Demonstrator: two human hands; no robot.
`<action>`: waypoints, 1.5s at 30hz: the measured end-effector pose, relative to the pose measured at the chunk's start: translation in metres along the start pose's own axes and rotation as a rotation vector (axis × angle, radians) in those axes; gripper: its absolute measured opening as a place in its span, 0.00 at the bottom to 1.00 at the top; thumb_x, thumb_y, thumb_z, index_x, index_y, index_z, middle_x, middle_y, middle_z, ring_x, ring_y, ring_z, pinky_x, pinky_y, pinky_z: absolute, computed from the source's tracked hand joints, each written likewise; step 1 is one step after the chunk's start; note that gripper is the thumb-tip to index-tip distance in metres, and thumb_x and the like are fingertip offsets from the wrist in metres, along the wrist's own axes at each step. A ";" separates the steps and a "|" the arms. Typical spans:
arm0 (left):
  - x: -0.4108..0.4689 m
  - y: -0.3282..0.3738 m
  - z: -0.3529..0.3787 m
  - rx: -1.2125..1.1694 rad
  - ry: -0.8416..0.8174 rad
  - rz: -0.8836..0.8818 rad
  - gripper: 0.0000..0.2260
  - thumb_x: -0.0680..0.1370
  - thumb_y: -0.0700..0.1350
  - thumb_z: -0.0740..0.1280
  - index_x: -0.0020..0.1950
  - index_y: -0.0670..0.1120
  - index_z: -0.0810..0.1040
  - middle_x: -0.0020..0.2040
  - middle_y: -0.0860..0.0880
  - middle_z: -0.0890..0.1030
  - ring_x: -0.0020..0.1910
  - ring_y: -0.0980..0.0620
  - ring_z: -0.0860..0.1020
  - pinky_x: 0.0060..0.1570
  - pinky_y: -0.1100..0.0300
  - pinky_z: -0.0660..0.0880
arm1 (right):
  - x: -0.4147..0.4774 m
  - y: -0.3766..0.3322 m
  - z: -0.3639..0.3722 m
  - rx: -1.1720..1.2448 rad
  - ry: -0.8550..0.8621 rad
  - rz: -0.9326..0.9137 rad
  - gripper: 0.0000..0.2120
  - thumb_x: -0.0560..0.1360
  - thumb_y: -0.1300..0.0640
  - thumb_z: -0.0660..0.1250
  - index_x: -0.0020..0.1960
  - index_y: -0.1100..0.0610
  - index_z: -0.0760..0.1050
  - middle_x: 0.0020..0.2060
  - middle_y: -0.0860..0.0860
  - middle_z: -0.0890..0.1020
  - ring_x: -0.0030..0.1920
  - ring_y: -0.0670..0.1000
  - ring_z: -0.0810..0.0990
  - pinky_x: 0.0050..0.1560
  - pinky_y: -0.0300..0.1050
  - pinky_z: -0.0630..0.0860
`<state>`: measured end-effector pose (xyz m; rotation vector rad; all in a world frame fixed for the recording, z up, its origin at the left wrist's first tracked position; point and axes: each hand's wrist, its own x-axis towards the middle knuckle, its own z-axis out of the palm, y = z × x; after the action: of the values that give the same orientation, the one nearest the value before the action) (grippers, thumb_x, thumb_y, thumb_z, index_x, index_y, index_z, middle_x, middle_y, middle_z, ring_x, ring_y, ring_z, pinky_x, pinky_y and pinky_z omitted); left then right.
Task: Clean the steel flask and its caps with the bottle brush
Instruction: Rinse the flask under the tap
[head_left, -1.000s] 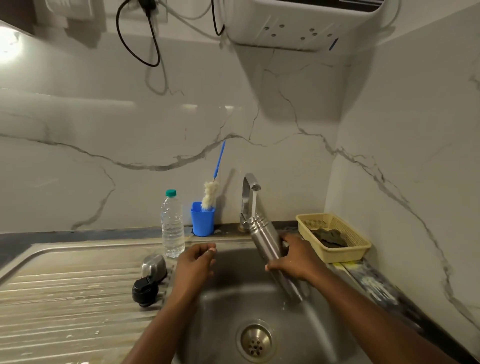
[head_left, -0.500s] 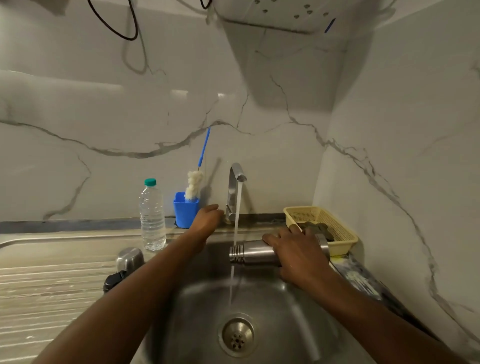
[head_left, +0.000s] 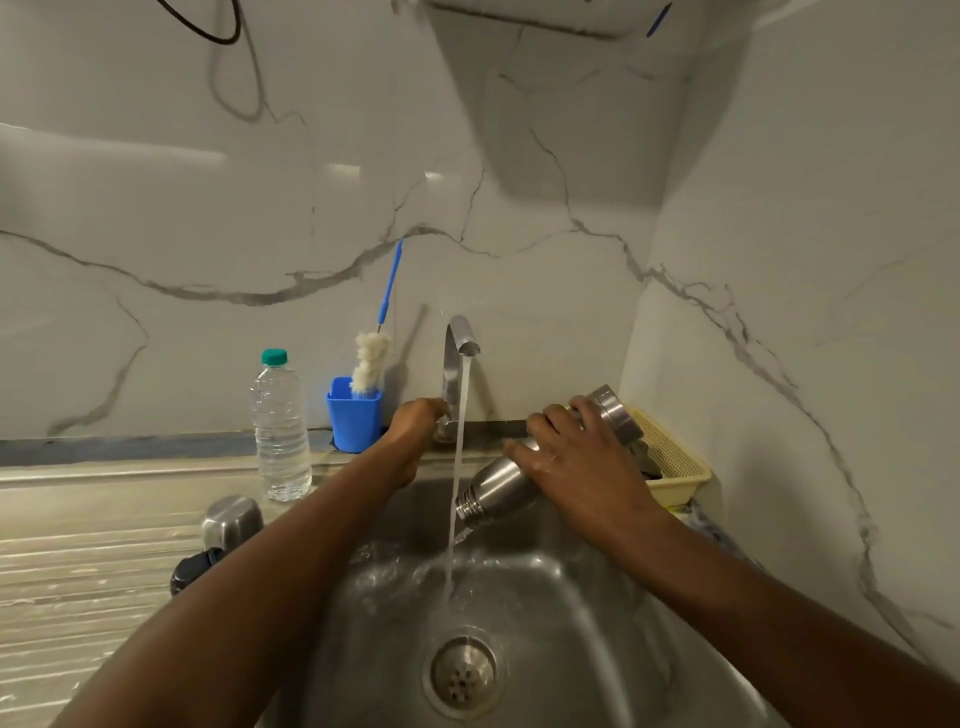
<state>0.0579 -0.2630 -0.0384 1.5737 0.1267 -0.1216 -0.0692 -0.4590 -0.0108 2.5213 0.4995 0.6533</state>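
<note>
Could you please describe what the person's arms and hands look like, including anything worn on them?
The left forearm and right forearm are bare as far as the frame shows, with no sleeve in view. The left hand and right hand wear no gloves; neither wrist carries a watch or band. A small glint on a right finger could be a ring or water.

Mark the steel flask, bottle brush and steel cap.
steel flask (head_left: 501, 486): head view, shoulder near the neck.
bottle brush (head_left: 370, 364): head view, white bristle head.
steel cap (head_left: 231, 519): head view, domed side.
</note>
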 end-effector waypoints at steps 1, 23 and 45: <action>0.000 0.001 0.001 0.014 -0.007 0.015 0.11 0.85 0.44 0.62 0.64 0.42 0.79 0.64 0.41 0.80 0.65 0.43 0.77 0.70 0.47 0.72 | 0.001 0.001 -0.001 -0.002 0.009 -0.006 0.34 0.66 0.51 0.83 0.68 0.50 0.76 0.64 0.58 0.80 0.66 0.61 0.77 0.72 0.66 0.66; -0.120 0.005 -0.040 0.726 -0.259 0.567 0.29 0.67 0.55 0.84 0.65 0.52 0.78 0.53 0.56 0.83 0.51 0.55 0.83 0.51 0.63 0.81 | 0.005 -0.018 -0.076 -0.116 0.199 -0.187 0.30 0.73 0.58 0.76 0.74 0.55 0.72 0.70 0.57 0.76 0.73 0.62 0.71 0.80 0.67 0.50; -0.183 0.000 -0.239 0.108 0.142 0.377 0.29 0.65 0.44 0.85 0.65 0.45 0.81 0.54 0.44 0.87 0.56 0.42 0.85 0.61 0.43 0.81 | 0.006 -0.119 -0.071 0.399 0.194 -0.467 0.12 0.75 0.51 0.63 0.55 0.51 0.80 0.57 0.47 0.81 0.57 0.51 0.78 0.47 0.51 0.79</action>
<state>-0.1231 -0.0248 -0.0084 1.6861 -0.0678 0.2828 -0.1279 -0.3337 -0.0171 2.5557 1.3548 0.6649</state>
